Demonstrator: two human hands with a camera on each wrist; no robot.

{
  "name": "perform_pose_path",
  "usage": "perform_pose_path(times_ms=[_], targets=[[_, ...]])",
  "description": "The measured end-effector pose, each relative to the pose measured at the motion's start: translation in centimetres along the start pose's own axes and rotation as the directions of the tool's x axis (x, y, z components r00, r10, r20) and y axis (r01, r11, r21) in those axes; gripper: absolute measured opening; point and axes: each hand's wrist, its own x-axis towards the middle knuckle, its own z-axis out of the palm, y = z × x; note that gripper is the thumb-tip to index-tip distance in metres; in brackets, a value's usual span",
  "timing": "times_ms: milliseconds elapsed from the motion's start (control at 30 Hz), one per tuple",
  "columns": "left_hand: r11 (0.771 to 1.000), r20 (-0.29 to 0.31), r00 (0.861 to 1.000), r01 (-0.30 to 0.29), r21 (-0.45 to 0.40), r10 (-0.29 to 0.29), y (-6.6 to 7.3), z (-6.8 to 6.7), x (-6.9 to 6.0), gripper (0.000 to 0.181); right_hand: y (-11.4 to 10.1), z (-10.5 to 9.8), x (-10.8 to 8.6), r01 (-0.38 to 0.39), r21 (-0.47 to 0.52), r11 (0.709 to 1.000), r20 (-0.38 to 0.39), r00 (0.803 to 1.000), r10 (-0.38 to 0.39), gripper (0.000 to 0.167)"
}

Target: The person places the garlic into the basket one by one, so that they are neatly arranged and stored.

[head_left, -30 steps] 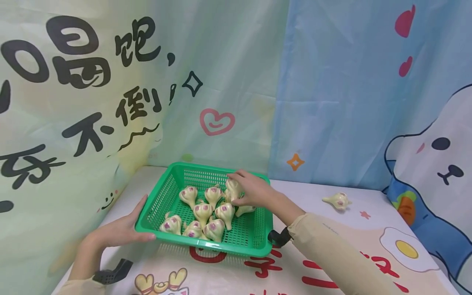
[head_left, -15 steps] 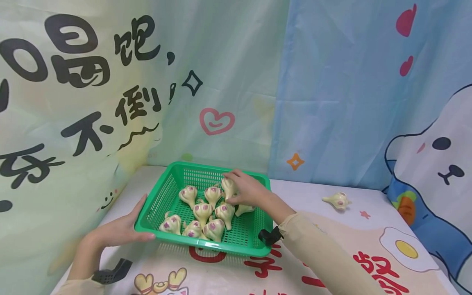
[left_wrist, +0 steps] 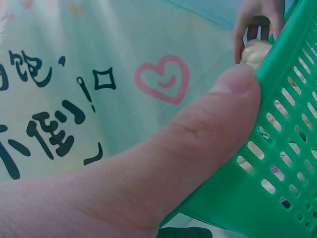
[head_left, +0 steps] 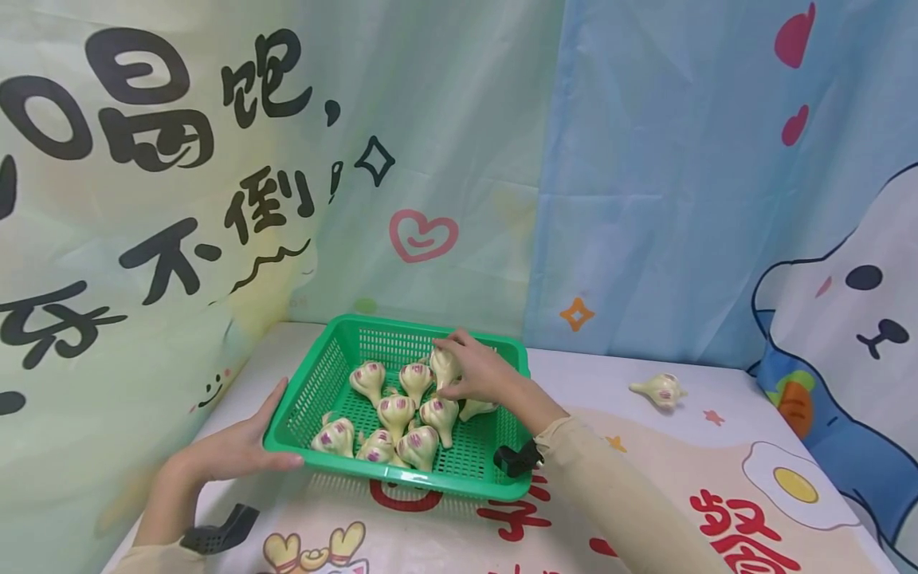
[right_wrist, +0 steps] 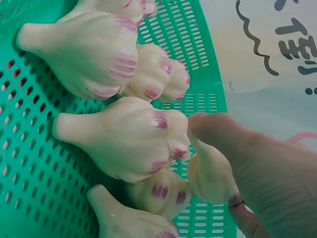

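My right hand [head_left: 479,368] pinches a garlic bulb [head_left: 443,367] between thumb and fingers, over the back right part of a green plastic basket [head_left: 393,472]. In the right wrist view the thumb and a fingertip sit on either side of this bulb [right_wrist: 210,174], close to other bulbs. Several more garlic bulbs [head_left: 396,413], whitish with purple marks, lie in the basket. At its left front corner, my left hand [head_left: 233,442] touches the outside with thumb and fingers spread. The left wrist view shows that thumb [left_wrist: 198,134] along the basket's wall.
One garlic bulb [head_left: 661,391] lies outside on the table [head_left: 574,375], to the right of the basket. A printed cloth [head_left: 445,159] hangs close behind. The tabletop carries printed drawings and red characters.
My right hand has moved slightly left with the garlic bulb, then barely shifts. My left hand and the basket stay in place.
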Motion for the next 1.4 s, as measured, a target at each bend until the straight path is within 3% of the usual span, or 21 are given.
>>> perform_pose_path(times_ms=[400,633,900,1400], targets=[[1.000,0.000,1.000,-0.011,0.004,0.011,0.1,0.2,0.1,0.116,-0.2,1.8,0.4,0.050,0.006,0.999,0.015,0.999,-0.050,0.082],[1.000,-0.003,1.000,-0.012,-0.002,0.012,0.0,0.2,0.2,0.117,-0.8,2.3,0.6,0.041,-0.005,0.999,0.015,0.999,-0.041,0.083],[1.000,-0.013,1.000,-0.012,0.013,0.012,0.0,0.1,0.0,0.117,-1.6,3.0,0.8,0.040,-0.093,0.995,0.093,0.995,-0.031,0.080],[1.000,0.004,1.000,0.008,0.000,-0.008,0.1,0.0,-0.1,0.117,-2.0,3.8,1.2,0.094,-0.213,0.972,0.139,0.988,-0.065,0.081]])
